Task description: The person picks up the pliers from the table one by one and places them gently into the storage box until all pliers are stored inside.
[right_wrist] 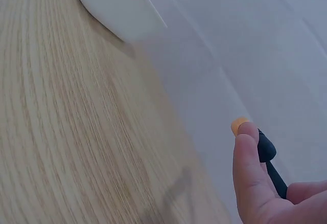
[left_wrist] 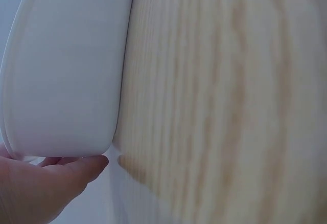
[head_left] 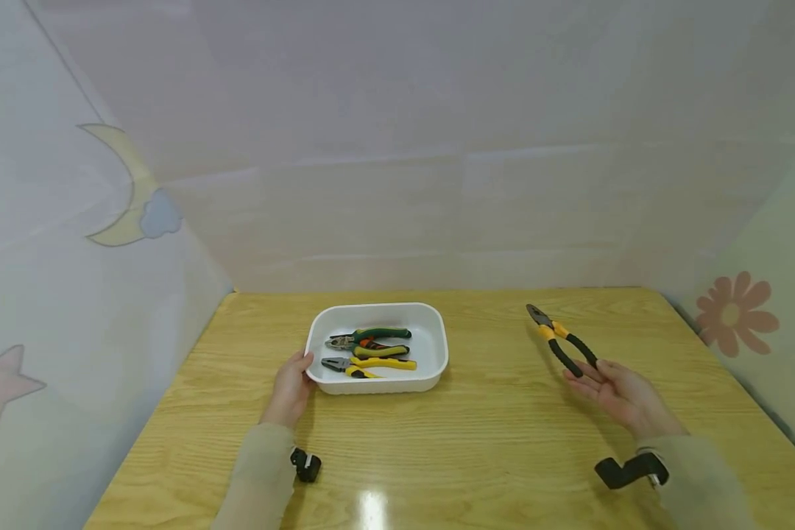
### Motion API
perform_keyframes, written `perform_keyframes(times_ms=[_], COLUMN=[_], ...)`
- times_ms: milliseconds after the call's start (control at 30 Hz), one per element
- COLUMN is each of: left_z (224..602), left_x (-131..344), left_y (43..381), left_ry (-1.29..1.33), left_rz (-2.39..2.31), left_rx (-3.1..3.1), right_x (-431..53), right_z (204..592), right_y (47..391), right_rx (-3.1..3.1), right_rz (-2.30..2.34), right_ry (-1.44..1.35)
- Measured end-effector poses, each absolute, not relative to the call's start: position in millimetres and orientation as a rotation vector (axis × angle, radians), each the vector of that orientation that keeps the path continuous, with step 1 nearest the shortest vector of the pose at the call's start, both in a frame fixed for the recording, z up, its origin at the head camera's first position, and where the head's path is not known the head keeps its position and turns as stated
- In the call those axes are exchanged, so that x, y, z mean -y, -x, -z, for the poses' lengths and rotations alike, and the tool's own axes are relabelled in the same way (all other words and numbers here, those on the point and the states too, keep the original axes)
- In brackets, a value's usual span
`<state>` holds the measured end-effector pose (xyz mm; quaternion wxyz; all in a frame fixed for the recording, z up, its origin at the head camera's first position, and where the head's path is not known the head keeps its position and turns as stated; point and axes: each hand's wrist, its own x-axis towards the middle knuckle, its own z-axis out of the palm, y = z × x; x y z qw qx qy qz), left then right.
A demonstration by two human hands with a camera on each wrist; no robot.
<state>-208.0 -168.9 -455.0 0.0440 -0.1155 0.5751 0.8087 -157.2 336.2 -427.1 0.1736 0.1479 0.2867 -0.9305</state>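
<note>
On the left, my left hand [head_left: 290, 390] grips the end wall of a white plastic tray [head_left: 442, 353], its fingertips low on the wall in the left wrist view. Inside the tray lie yellow-handled pliers [head_left: 384, 363], green-handled pliers [head_left: 382, 333] and another pair with olive-and-black handles [head_left: 377, 352]. An orange handle part shows among them, partly hidden. My right hand [head_left: 626, 397] holds combination pliers [head_left: 550, 330] by their black-and-yellow handles. Their dark jaws point forward and left, and the handles are spread. In the right wrist view the pliers' head is hidden behind my fingers.
The wooden table [head_left: 490, 456] runs back to a pale sheeted wall [head_left: 397, 221]. Sheets with a moon, a star and a flower flank both sides. Each wrist carries a black camera mount [head_left: 632, 471].
</note>
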Motion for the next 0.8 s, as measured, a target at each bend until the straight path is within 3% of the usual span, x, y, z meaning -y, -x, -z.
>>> perform_keyframes(times_ms=[800], left_z=[453], left_x=[168], left_y=[207], left_ry=[0.366], left_rz=[-2.451], left_rx=[-1.786], right_x=[-303], right_z=[405], right_y=[157], right_rx=[-0.814], right_rz=[2.589], right_ry=[-0.091])
